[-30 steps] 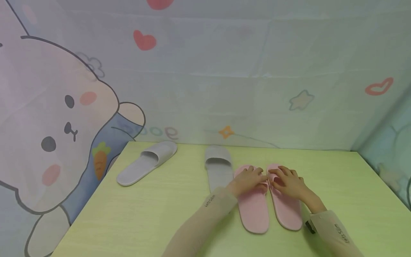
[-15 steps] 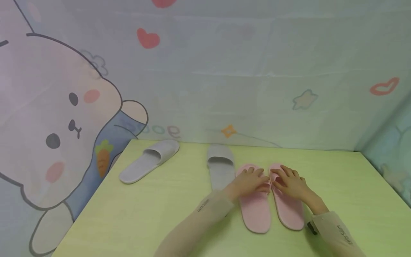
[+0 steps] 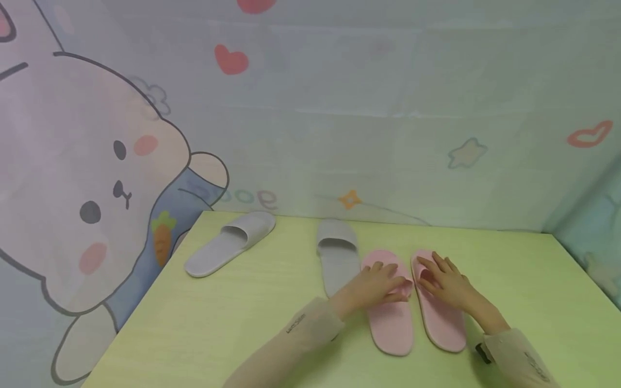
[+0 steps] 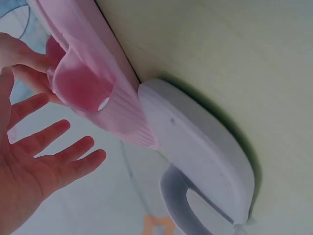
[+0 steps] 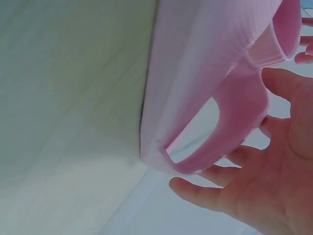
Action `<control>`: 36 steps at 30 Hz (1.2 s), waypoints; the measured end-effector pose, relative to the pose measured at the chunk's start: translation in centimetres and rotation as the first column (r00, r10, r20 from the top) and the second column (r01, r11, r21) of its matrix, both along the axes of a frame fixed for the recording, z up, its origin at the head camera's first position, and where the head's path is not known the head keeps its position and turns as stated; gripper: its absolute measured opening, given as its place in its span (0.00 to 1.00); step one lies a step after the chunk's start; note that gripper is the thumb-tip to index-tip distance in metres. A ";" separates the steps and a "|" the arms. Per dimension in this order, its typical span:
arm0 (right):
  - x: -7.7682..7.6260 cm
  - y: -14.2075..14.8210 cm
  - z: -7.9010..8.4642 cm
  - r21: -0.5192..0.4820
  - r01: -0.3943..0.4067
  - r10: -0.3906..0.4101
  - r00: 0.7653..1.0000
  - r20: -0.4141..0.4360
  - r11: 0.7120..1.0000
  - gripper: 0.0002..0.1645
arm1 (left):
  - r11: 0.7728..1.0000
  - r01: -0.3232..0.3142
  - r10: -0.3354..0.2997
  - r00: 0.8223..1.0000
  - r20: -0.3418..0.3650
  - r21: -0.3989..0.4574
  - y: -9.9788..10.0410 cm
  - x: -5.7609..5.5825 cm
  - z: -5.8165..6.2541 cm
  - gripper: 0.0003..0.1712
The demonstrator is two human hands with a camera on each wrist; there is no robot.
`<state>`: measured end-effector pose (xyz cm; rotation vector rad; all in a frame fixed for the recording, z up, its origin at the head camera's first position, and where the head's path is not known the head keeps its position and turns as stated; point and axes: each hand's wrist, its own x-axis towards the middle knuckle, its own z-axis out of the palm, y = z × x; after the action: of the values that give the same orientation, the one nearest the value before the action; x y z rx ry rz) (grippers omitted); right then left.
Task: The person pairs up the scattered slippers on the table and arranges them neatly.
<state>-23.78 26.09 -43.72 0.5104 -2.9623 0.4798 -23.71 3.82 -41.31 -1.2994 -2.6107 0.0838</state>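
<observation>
Two pink slippers lie side by side on the table, toes pointing away: the left pink slipper (image 3: 392, 331) and the right pink slipper (image 3: 445, 328). Over the strap of the left one hovers my left hand (image 3: 375, 285). In the left wrist view its fingers (image 4: 78, 149) are spread, straight and apart from the pink strap (image 4: 88, 83). My right hand (image 3: 451, 288) is at the strap of the right pink slipper. From the right wrist, its thumb and fingers (image 5: 200, 193) reach loosely around the pink strap (image 5: 244, 103) without gripping it; some fingertips are hidden behind it.
Just left of the pink pair lies a grey slipper (image 3: 338, 264), close to the left pink one. Another grey slipper (image 3: 230, 245) rests at an angle near the table's back left. A printed cloth (image 3: 310, 108) hangs behind the yellow-green table (image 3: 184, 334).
My left hand has drawn back slightly to the left, its fingers straighter over the strap. My right hand stays at the right pink slipper. The whole head view has shifted a little.
</observation>
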 end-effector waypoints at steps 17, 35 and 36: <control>3.7 0.9 1.1 -0.042 -0.107 0.105 0.993 -0.049 0.993 0.32 | 0.999 -0.025 0.023 0.999 0.040 0.044 -1.3 1.9 -0.3 0.28; 4.4 0.6 -0.1 -0.054 -0.085 0.083 0.996 -0.042 0.995 0.42 | 0.996 -0.073 0.074 0.997 0.016 -0.053 -1.0 2.8 -1.6 0.32; 4.4 0.6 -0.1 -0.053 -0.083 0.081 0.996 -0.036 0.995 0.42 | 0.996 -0.073 0.075 0.997 0.024 -0.057 -0.9 2.8 -1.6 0.31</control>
<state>-19.33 26.69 -43.82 0.6305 -2.8968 0.5523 -20.89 2.96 -42.89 -1.2292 -2.6974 0.1540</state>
